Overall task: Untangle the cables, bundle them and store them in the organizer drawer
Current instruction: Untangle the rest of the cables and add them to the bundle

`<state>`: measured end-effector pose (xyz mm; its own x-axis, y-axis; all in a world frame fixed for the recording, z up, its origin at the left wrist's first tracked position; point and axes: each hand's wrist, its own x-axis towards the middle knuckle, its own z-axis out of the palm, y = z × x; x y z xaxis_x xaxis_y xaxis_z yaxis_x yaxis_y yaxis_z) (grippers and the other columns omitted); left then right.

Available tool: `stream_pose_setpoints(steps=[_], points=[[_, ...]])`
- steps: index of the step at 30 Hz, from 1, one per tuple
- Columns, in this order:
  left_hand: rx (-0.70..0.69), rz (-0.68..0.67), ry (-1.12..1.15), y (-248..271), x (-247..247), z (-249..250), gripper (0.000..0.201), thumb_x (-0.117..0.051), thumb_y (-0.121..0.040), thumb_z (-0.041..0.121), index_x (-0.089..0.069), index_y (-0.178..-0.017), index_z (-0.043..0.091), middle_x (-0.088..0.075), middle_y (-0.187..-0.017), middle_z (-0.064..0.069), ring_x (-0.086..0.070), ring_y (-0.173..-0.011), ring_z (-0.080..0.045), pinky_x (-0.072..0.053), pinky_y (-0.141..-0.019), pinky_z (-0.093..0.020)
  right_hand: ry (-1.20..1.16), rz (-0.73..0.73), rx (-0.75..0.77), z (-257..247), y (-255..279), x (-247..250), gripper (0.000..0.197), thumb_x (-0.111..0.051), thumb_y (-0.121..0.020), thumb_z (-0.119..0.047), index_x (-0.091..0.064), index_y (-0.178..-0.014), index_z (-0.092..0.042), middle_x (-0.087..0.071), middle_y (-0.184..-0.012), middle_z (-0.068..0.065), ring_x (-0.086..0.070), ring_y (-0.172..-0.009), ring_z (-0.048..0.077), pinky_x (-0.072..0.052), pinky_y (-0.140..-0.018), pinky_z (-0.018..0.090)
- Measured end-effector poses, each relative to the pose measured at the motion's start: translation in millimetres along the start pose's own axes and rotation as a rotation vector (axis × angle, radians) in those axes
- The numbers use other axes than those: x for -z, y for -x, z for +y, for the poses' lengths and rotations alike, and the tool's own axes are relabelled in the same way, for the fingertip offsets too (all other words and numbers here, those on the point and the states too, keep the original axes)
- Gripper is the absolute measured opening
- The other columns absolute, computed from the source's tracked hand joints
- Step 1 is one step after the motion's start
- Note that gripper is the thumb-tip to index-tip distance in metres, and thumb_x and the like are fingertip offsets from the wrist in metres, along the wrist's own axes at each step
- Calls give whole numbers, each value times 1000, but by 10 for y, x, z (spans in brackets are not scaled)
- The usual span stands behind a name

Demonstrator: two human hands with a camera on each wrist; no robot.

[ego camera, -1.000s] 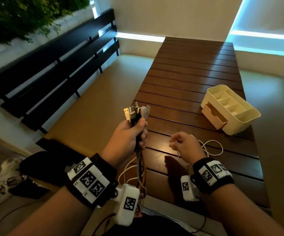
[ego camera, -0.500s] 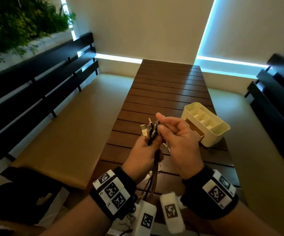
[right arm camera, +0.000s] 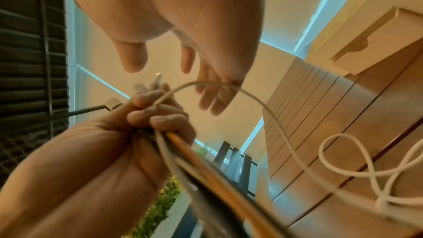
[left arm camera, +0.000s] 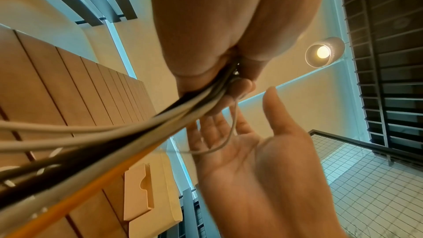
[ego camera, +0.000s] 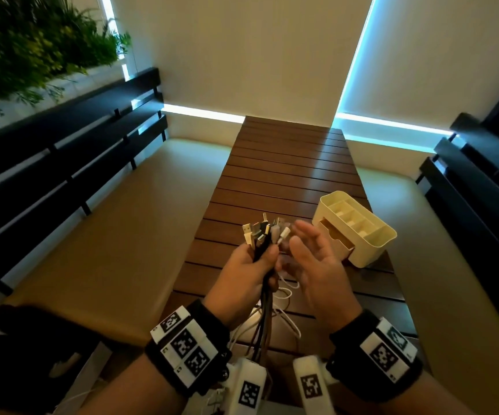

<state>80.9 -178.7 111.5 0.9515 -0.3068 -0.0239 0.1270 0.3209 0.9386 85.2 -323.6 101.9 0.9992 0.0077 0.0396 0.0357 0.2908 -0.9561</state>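
At frame centre the cables [ego camera: 264, 238] are gripped, plug ends up, by the left hand [ego camera: 242, 283]. The right hand [ego camera: 314, 265], pinching those plugs half a second ago, is now spread and empty. The organizer [ego camera: 362, 232] waits on the surface [ego camera: 287, 163] at right, so bundling can begin.

Upright cables [ego camera: 264, 235], cream organizer [ego camera: 374, 247] beside

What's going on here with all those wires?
A person is sorting a bunch of cables. Their left hand grips the bundle upright, with the plugs fanned out on top and the loose ends hanging down to the wooden table. The right hand is beside it, open, fingers straight, holding nothing. A cream organizer stands on the table to the right, its small drawer pulled partly out; no cable is in it yet.
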Motion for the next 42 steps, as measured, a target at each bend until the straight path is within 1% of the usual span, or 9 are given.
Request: stream_pose_setpoints(steps=[2, 5, 11, 19, 24, 28, 34, 36, 42], points=[[2, 33, 25, 13, 54, 23, 17, -46, -102, 19, -59, -103, 7, -51, -70, 3, -46, -57, -9, -42, -59, -25, 184, -87, -67, 83, 76, 66, 45, -68, -82, -38, -57, -123, -21, -70, -110, -1, -69, -99, 23, -57, -84, 36], [-46, 114, -50, -3, 135, 37, 15, -50, -100, 21, -60, -96, 10, -49, -67, 4, -45, -59, -11, -42, -61, -26, 480, -180, -22, 151, 173, 85, 8, -61, -94, -23, -65, -100, -18, -70, -84, -4, -66, -77, 14, -53, -71, 27], [-64, 205, 2, 33, 155, 72, 13, -49, -101, 24, -59, -100, 16, -49, -66, 2, -56, -73, -16, -48, -74, -34, 596, -292, 62, 158, 223, 61, 11, -59, -97, -21, -65, -89, -17, -64, -71, -6, -60, -64, 10, -54, -64, 24], [-120, 109, 245, 133, 356, 283, 21, -62, -93, 30, -46, -80, 23, -27, -62, 5, -24, -49, -10, -27, -45, -22, 810, -412, -19, 180, 175, 429, 10, -59, -94, -31, -66, -90, -25, -65, -77, -11, -61, -70, 8, -53, -70, 20], [-23, 71, -127, 187, 384, 204, 10, -67, -88, 22, -64, -80, 26, -31, -57, 5, -23, -47, -12, -25, -43, -24, 768, -312, 54, 7, 99, 419, 10, -62, -93, -29, -66, -90, -20, -66, -82, 3, -63, -75, 21, -54, -70, 29], [2, -20, -266, 273, 189, 116, 18, -67, -87, 25, -65, -92, 8, -36, -53, 4, -29, -45, -10, -28, -44, -23, 728, -299, 196, -142, 86, 185, 9, -63, -94, -23, -65, -86, -24, -64, -76, 9, -59, -67, 27, -51, -61, 34], [-86, -50, -512, 306, 181, 188, 16, -65, -93, 18, -68, -98, 3, -48, -55, 8, -40, -48, -7, -36, -47, -19, 631, -255, 184, -165, 113, 151, 5, -68, -88, -27, -66, -85, -24, -59, -63, -11, -49, -54, 3, -41, -53, 17], [-108, -5, -451, 314, 182, 186, 23, -65, -91, 20, -64, -96, -2, -45, -53, 8, -37, -45, -6, -34, -45, -19, 548, -267, 120, -173, 134, 157, 19, -67, -83, -37, -67, -86, -18, -56, -59, -8, -46, -51, 7, -40, -50, 19], [-65, 190, -116, 359, 418, 244, 26, -64, -79, 23, -55, -94, 4, -32, -53, 2, -26, -43, -13, -24, -44, -27, 557, -235, -63, -156, 75, 428, 12, -61, -96, -23, -68, -93, -13, -51, -55, -7, -44, -49, 11, -42, -50, 25]])
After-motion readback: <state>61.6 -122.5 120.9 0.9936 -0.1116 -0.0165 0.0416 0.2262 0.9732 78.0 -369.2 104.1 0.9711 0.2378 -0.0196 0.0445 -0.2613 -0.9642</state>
